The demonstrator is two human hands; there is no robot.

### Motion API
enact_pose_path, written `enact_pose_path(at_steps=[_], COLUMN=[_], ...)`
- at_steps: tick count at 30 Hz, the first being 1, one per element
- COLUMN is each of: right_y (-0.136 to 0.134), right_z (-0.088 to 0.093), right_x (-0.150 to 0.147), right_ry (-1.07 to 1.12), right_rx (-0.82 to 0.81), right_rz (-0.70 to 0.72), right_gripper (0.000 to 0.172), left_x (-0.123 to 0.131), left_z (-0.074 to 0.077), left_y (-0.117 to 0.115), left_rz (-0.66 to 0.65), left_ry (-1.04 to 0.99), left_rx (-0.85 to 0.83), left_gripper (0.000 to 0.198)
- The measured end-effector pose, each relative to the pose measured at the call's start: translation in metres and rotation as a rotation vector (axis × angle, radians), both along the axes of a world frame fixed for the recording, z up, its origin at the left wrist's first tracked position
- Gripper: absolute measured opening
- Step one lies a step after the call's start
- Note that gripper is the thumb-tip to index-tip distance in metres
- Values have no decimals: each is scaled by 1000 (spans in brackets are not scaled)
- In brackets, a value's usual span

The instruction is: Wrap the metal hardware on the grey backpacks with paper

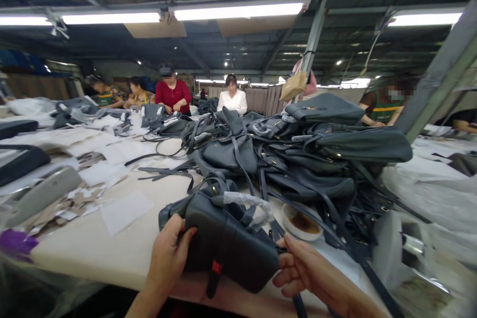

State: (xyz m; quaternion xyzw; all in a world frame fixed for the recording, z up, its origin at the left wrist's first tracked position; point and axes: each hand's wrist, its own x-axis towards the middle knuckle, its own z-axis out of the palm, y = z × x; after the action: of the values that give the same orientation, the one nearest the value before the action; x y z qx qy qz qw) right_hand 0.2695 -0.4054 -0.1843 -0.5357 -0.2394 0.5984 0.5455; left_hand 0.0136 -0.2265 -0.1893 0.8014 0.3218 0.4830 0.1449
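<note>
Dark blue-grey bag point(238, 246): held between the two grips, over the near edge of the worktop point(85, 248), tipped so that one broad face shows. Body boxy with rounded corners; surface smooth, low sheen, leather-like. A band runs down the face to a loose rounded tab point(213, 283), with a small red patch point(216, 266) just above it. Handle, above and between the grips, wrapped in crinkled clear plastic point(249, 202).

Left grip point(169, 243): pinching the bag's left end, thumb laid on the face, fingers bent behind the edge; forearm rises from below. Right grip point(298, 263): at the bag's right end, thumb and forefinger close together, other fingers loosely curled; cannot tell what, if anything, lies between the tips. Forearm slants in from lower right.

Just above the right grip: round pale bowl point(285, 218) with brown contents point(303, 221). Beyond both grips: heaped similar bags point(227, 154), soft, slumped, straps trailing. Left of the left grip: flat white sheet point(124, 211), then torn brownish scraps point(74, 203)
</note>
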Motion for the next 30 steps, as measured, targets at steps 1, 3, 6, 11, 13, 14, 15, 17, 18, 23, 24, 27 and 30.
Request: enact_pose_path(at_steps=[1,3,6,11,13,14,15,17,18,23,24,27,30], right_y=[1,5,12,14,13,13,13,16,18,30,31,30,29], right_z=[-3,-6,-7,-11,-15,-17,-18,-20,-20,-13,-10,2,15], right_x=[-4,-10,-9,-7,-10,-12,-14,-18,-20,-39,-43,-55,-63], right_ry=[29,13,-16,-48,-95,-129,-179,-317,-396,-772,-885,-1262,-1528], right_rx=[18,54,169,266,254,248,240,236,241,378,449,796,1082], right_rz=[3,5,-14,-143,-225,-272,-324,-444,-506,-773,-806,-793,-676], right_gripper=[41,39,32,30,33,37,43,49,49,31,24,12,23], left_x=[-2,-4,-7,-2,2,5,7,12,15,35,40,55,57], left_z=[0,-1,-1,1,3,4,7,15,21,69,78,100,106], left_y=[-1,-2,-5,-1,5,8,11,15,14,-27,-39,-63,-61], left_rz=[-9,-22,-25,7,7,3,-1,5,27,100,-21,-473,-553], left_ry=[-2,-8,2,12,14,21,36,95,127,16,-13,160,290], left_rx=[15,42,42,0,-5,-7,-12,-19,-1,403,464,321,71], left_gripper=[25,26,27,27,27,26,26,25,23,23,27,22,22])
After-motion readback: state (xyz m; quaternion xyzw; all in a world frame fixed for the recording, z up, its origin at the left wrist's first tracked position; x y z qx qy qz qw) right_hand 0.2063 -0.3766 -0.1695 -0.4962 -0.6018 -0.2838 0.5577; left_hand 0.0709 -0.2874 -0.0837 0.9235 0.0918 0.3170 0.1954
